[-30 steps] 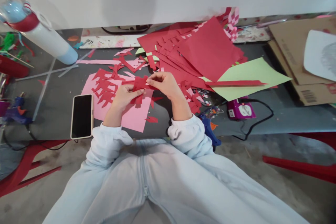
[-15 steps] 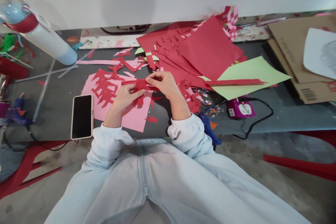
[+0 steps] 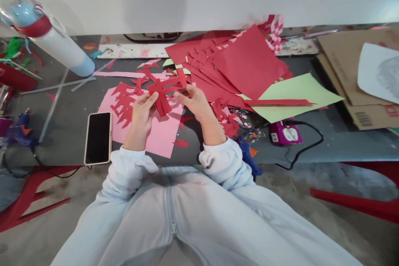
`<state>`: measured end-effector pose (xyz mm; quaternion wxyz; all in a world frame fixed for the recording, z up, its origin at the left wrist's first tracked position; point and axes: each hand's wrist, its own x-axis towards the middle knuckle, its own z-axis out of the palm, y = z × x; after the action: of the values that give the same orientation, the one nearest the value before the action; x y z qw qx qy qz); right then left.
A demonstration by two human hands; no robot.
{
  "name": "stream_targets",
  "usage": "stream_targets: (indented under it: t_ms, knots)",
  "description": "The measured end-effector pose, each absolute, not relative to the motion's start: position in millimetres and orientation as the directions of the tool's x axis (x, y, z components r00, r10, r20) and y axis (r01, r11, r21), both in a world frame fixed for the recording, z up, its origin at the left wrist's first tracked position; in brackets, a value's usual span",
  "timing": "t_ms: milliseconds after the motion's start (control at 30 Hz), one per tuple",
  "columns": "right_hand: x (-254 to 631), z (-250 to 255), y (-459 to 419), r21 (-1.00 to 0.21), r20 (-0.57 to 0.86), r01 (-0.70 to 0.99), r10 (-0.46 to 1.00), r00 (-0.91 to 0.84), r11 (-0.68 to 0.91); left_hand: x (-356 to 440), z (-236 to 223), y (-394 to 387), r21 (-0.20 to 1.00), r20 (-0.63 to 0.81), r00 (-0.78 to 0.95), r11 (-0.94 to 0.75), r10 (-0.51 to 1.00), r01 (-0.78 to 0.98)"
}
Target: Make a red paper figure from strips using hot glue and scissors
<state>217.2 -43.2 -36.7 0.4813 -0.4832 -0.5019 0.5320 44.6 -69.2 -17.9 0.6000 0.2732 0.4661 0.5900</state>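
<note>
Over the pink paper sheet, my left hand pinches a piece made of crossed red paper strips. Its strips stick out in several directions, spread apart at the ends. My right hand has thumb and fingers closed at the right-hand strip ends of the same piece. Its fingertips partly hide what they grip. Several cut red paper shapes lie on the pink sheet to the left, and more red scraps are heaped right of my right hand.
Red paper sheets and a light green sheet lie behind. A phone, a bottle and a glue gun are left. Another blue glue gun, a purple box with a cord and cardboard are right.
The red strip piece has been turned and opened out, its strips now fanned apart. My left hand has tilted upward, and my right hand has shifted from the piece's middle to its right-hand ends.
</note>
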Motion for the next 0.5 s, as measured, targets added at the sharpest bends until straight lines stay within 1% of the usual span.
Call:
stream_targets:
  t_ms: [67,133,333,500]
  knots:
    - [214,-32,-47,-0.998,-0.039,0.046,0.989,-0.146,-0.032,48,-17,-71,0.866,-0.241,-0.122,0.157,0.963,-0.476]
    - [211,-26,-51,-0.996,-0.030,0.092,0.983,-0.181,-0.013,51,-16,-72,0.865,-0.231,-0.109,0.153,0.967,-0.478]
    - [206,-21,-55,-0.986,0.020,0.159,0.973,-0.228,0.058,55,-22,-72,0.887,-0.194,-0.136,0.115,0.972,-0.447]
    - [209,-21,-57,-0.977,0.008,0.200,0.954,-0.301,0.071,54,-25,-72,0.903,-0.211,-0.169,0.126,0.963,-0.412]
